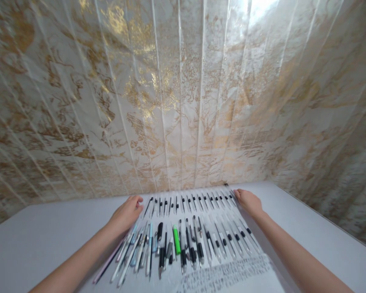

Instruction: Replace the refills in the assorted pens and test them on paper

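Observation:
My left hand (128,211) rests with curled fingers at the left end of a row of clear pens (183,203) with black parts. What its fingers hold, if anything, is hidden. At the row's right end my right hand (249,202) has its fingers pressed together, close to the last pen; I cannot make out what lies between them. Nearer to me lies a mixed second group: white and pastel pens (131,256) bunched at the left, a bright green highlighter (176,240), black-gripped pens (192,254) and several clear pens (228,242).
Under the pens is a white sheet with dark handwriting-like marks (228,272) at its near part, blurred. The white table (64,219) extends to both sides. Behind it rises a wall covering (183,101) with a gold pattern. A small dark object (226,185) sits at the back edge.

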### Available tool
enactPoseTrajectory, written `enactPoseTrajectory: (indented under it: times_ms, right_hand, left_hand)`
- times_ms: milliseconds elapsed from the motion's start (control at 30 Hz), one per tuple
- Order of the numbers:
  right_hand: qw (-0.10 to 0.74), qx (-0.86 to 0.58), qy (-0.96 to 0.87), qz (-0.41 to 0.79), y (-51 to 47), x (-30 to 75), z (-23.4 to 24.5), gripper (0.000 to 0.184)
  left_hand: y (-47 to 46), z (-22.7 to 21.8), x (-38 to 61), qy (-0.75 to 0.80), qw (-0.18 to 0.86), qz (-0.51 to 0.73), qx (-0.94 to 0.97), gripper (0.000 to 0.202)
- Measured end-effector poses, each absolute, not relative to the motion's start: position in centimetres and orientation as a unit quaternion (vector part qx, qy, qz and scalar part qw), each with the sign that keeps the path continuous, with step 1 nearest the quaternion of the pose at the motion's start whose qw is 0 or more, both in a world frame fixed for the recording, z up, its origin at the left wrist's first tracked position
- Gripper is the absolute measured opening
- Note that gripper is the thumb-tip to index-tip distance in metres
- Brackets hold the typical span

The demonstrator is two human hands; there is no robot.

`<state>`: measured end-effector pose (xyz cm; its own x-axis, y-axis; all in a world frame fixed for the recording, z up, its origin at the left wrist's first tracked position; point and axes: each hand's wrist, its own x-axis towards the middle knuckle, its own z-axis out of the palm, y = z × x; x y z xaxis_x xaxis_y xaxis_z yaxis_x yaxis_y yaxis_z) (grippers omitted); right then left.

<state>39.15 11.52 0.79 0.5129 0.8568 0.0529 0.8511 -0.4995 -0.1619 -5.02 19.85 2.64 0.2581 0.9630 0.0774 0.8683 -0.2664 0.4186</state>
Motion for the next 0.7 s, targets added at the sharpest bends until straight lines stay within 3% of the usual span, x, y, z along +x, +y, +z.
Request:
enactPoseTrajectory:
  times_ms: [167,333,700]
  right_hand:
    - [0.107,-0.855,-0.507,0.017,10.4,39.4,0.8,0.027]
    - [0.181,-0.833,-0.523,0.007,8.6,38.7,2.0,0.034]
    - [0.352,-0.726,-0.59,0.024,1.3,32.2,9.3,0.045]
  left_hand:
    - [21.4,2.1,-4.5,0.622,0.1,0.086,0.772,0.022]
    - [21.8,2.0,-2.8,0.625,0.077,0.044,0.775,0.027]
    - [22.8,2.6,-0.8,0.636,0.045,0.015,0.77,0.029]
